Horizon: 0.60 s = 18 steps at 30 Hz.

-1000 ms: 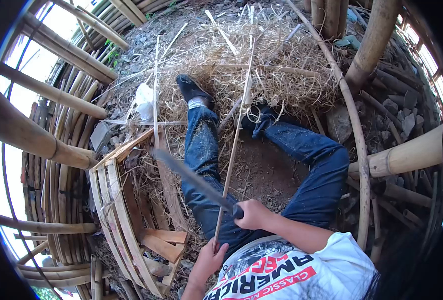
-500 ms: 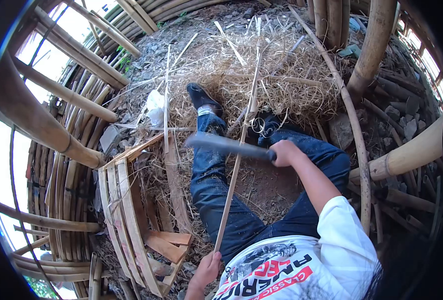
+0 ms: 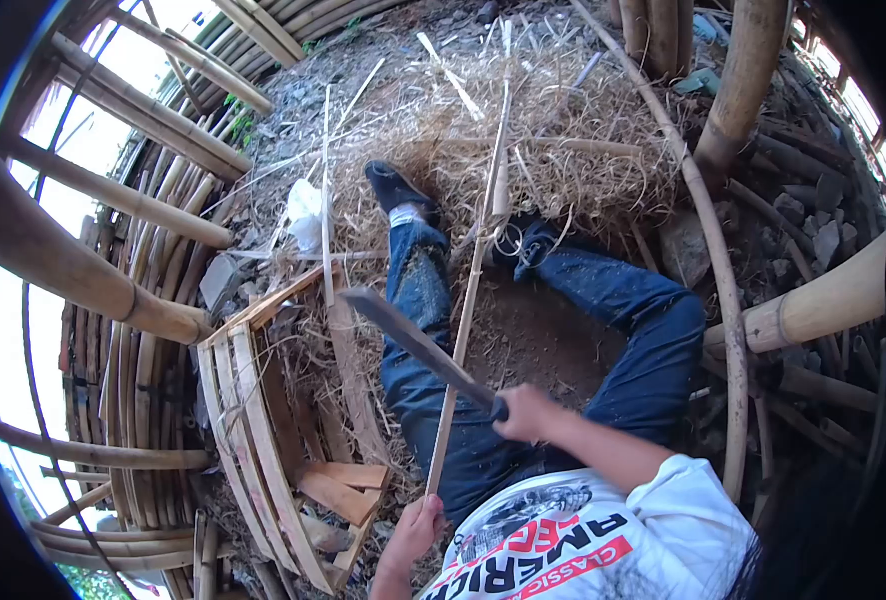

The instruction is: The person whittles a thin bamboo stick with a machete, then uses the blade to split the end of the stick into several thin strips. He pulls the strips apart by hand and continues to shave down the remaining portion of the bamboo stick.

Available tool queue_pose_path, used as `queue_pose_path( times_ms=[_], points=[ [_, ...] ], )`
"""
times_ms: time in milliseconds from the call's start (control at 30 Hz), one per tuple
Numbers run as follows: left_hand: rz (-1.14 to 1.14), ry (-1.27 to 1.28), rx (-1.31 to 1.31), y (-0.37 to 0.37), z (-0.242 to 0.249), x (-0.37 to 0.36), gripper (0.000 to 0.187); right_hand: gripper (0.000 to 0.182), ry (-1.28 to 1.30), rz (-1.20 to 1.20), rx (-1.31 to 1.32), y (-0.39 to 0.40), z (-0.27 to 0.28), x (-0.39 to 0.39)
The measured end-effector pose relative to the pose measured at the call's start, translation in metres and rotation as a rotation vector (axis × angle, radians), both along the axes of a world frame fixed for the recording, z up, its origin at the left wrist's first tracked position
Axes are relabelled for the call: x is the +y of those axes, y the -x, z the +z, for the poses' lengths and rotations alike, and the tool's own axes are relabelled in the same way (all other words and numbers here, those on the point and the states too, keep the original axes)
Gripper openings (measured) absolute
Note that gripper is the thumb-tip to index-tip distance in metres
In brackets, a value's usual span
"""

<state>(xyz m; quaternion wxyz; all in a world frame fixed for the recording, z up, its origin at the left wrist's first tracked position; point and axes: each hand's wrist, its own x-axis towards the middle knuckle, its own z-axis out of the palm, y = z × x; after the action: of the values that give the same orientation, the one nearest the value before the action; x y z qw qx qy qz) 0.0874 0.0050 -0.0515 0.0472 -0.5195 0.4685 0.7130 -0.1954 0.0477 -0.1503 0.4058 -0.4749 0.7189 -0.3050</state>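
My right hand (image 3: 526,413) is closed around the dark handle of a machete (image 3: 413,342), whose long blade points up and left. The blade crosses over a long, thin bamboo strip (image 3: 471,290). My left hand (image 3: 420,522) grips the near end of this strip beside my hip. From there the strip runs up between my legs, past a short bamboo piece (image 3: 501,190) near my right foot, to the heap of shavings. My legs in dusty jeans are spread on the ground to either side.
A slatted wooden crate (image 3: 253,440) lies at my left. Bamboo shavings (image 3: 573,190) are heaped beyond my feet, near a white plastic bag (image 3: 305,215). Thick bamboo poles (image 3: 738,100) stand on both sides, and a long pole (image 3: 708,220) lies at the right.
My right hand has drawn the machete back toward my body along the strip, and the blade has tilted more steeply. My left hand stays at the strip's near end.
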Motion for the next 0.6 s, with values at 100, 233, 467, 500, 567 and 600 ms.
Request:
queue_pose_path(
  times_ms=[100, 233, 467, 500, 567, 600],
  points=[
    [0.012, -0.043, -0.003, -0.004, 0.005, 0.005, 0.036, 0.020, -0.032, 0.309, 0.227, 0.073, 0.002, -0.017],
    [0.017, -0.098, 0.102, -0.012, 0.004, 0.008, 0.034, 0.022, -0.091, 0.231, 0.504, 0.146, 0.010, -0.037],
    [-0.032, -0.024, 0.034, 0.003, 0.009, 0.007, 0.034, 0.029, -0.265, -0.328, 0.315, 0.177, 0.007, -0.049],
    [-0.038, -0.072, 0.058, 0.006, 0.008, 0.005, 0.034, 0.028, -0.239, -0.407, 0.266, 0.159, 0.010, -0.048],
    [-0.043, -0.137, 0.086, 0.010, 0.005, 0.003, 0.034, 0.025, -0.203, -0.518, 0.002, 0.108, 0.021, -0.045],
    [-0.044, -0.194, 0.115, 0.012, 0.003, 0.003, 0.034, 0.019, -0.057, -0.523, -0.166, 0.080, -0.005, -0.039]
  ],
)
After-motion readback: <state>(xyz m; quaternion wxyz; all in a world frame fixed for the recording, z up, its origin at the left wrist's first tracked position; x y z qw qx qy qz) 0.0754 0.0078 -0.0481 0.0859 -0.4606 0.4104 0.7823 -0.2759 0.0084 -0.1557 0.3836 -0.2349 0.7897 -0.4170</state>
